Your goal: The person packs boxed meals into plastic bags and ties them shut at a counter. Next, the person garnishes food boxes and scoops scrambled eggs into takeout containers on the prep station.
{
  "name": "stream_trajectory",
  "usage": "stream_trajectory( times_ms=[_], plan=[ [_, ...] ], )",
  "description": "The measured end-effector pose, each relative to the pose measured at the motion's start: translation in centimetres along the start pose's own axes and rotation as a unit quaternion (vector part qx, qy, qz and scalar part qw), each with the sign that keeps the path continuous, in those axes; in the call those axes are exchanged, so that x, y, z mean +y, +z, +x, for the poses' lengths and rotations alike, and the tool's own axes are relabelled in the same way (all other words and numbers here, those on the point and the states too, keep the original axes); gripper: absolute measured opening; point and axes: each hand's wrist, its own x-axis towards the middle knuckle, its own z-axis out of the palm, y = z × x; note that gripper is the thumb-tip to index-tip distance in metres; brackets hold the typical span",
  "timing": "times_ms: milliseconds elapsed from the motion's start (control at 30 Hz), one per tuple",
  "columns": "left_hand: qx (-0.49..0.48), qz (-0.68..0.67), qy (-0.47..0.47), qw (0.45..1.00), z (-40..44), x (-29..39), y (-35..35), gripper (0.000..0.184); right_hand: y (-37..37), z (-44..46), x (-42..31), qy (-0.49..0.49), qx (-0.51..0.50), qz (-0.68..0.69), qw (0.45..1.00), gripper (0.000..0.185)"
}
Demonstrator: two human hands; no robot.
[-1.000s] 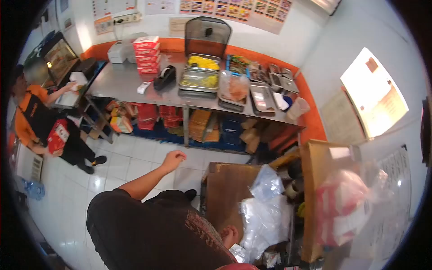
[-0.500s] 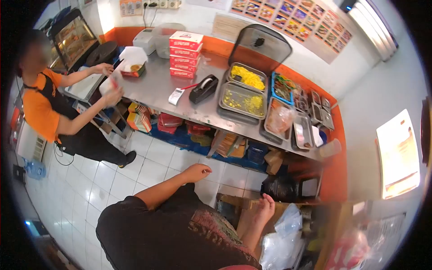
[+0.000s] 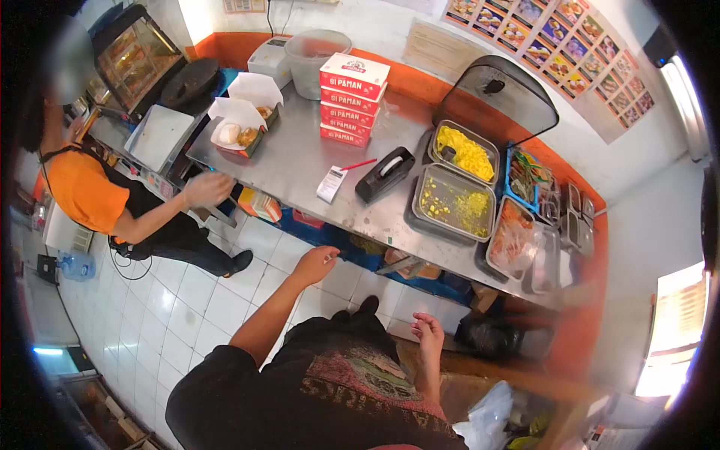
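My left hand (image 3: pixel 315 265) is held out over the floor, in front of the steel table's edge. Its fingers are loosely bent and apart, with nothing visible in them. My right hand (image 3: pixel 427 330) is raised beside my body, fingers half curled and apart, also holding nothing I can see. On the steel table (image 3: pixel 281 150) ahead are a stack of red and white boxes (image 3: pixel 350 120), a black tape dispenser (image 3: pixel 385 174) and a paper slip (image 3: pixel 331 184) with a red pen (image 3: pixel 359 164). Neither hand touches these things.
Metal trays of chopped yellow food (image 3: pixel 469 154) and orange shreds (image 3: pixel 512 232) fill the table's right side. An open food box (image 3: pixel 236 137) stands at its left. A co-worker in an orange shirt (image 3: pixel 86 191) is beside it. Plastic bags (image 3: pixel 487 412) lie near my right side.
My view has moved nearer the table's left part, its things shifting right in view. The co-worker has turned toward the left, and the open food box now stands apart from their hands.
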Motion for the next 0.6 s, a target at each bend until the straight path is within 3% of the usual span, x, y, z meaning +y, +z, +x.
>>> stream_trajectory(
  times_ms=[67,100,167,233,300,333,400,433,500,600],
  plan=[
    [0.132,-0.046,0.019,0.990,1.8,-0.7,0.0,0.042,0.3,2.7,-0.5,0.007,0.002,-0.006,1.000,0.015],
    [0.132,-0.042,0.020,0.990,3.4,-1.1,-0.6,0.042,0.9,4.2,-1.0,0.011,0.006,-0.013,1.000,0.015],
    [0.294,0.067,0.049,0.952,7.6,-1.8,-1.6,0.055,2.7,6.5,-3.3,0.017,0.018,-0.010,1.000,0.016],
    [0.364,0.110,-0.007,0.925,12.4,-3.9,-2.7,0.061,4.2,9.3,-6.0,-0.033,-0.046,-0.020,0.998,0.017],
    [0.388,0.117,-0.080,0.911,15.6,-2.9,-4.8,0.063,6.0,12.1,-8.0,-0.041,-0.036,-0.006,0.998,0.016],
    [0.380,0.115,-0.070,0.915,16.5,-3.2,-4.9,0.063,6.4,13.5,-8.9,-0.053,-0.049,0.001,0.997,0.016],
    [0.274,0.044,-0.168,0.946,18.6,-5.0,-5.3,0.059,7.0,16.6,-10.7,-0.048,-0.048,0.008,0.998,0.016],
    [0.275,0.049,-0.158,0.947,19.8,-6.3,-5.4,0.059,7.5,18.2,-11.2,-0.032,-0.056,0.010,0.998,0.016],
    [0.234,-0.082,-0.166,0.955,20.5,-9.6,-5.1,0.050,8.0,22.0,-11.5,-0.027,-0.068,-0.002,0.997,0.016],
    [0.217,-0.070,-0.183,0.956,19.3,-12.9,-5.7,0.040,10.8,26.1,-13.7,-0.053,-0.049,-0.009,0.997,0.015]
  ],
)
